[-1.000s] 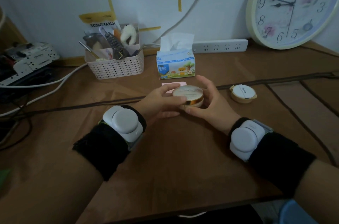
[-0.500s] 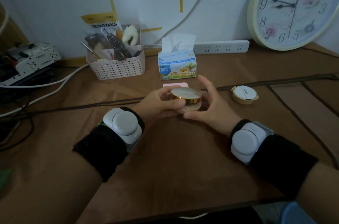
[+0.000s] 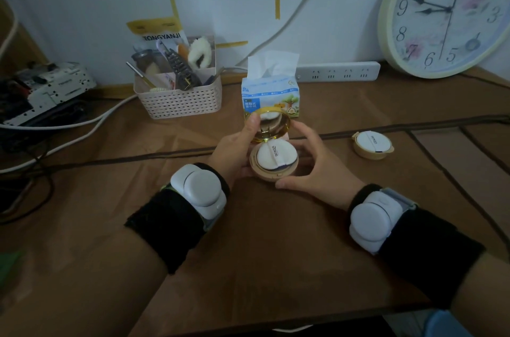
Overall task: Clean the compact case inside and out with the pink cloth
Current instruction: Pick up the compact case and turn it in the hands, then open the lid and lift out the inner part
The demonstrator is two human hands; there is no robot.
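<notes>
The round beige compact case (image 3: 271,173) is held above the brown table, its gold-rimmed mirrored lid (image 3: 271,125) standing open. A white puff (image 3: 276,155) lies in the base. My left hand (image 3: 234,149) holds the case from the left, thumb up on the lid's edge. My right hand (image 3: 317,162) cups the base from the right. The pink cloth (image 3: 287,137) lies on the table behind the case; only a sliver shows.
A second small round compact insert (image 3: 372,144) lies to the right. A tissue pack (image 3: 270,93), a white basket of tools (image 3: 179,96) and a power strip (image 3: 339,74) stand at the back. A wall clock (image 3: 447,10) leans at right. Cables (image 3: 82,121) run at left.
The closed compact has been lifted slightly toward me and its lid swung open, exposing the mirror and the white puff. Both hands stay on the case.
</notes>
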